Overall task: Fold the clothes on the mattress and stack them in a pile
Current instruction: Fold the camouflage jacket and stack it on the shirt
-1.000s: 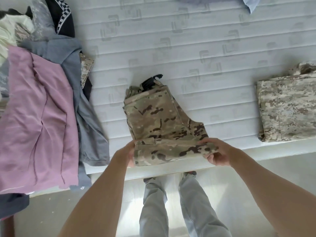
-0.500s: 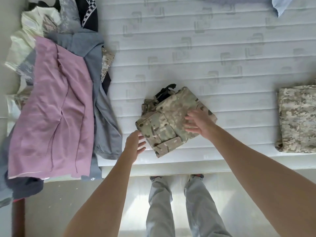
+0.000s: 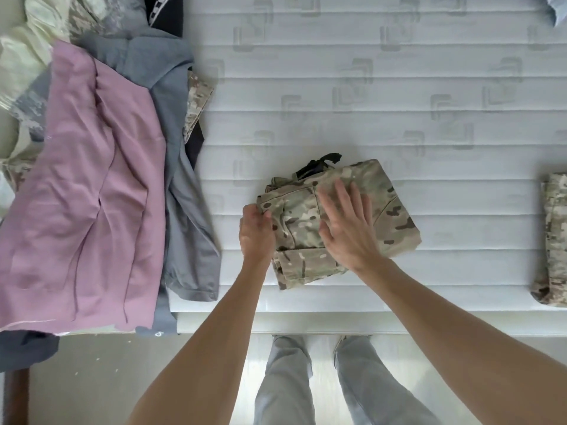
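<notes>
The right hand (image 3: 346, 228) lies flat with fingers spread, pressing the folded camouflage garment (image 3: 334, 222) near the mattress (image 3: 399, 87) front edge. The left hand (image 3: 255, 233) pinches the garment's left edge with curled fingers. Bare mattress stretches beyond it; unfolded clothes (image 3: 92, 179) are heaped left, and another folded camouflage piece (image 3: 552, 240) sits far right.

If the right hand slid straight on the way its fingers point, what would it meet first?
The right hand lies flat on the folded camouflage trousers, fingers aimed up and slightly left. It would likely cross their far edge near the black strap, then only bare mattress.
</notes>
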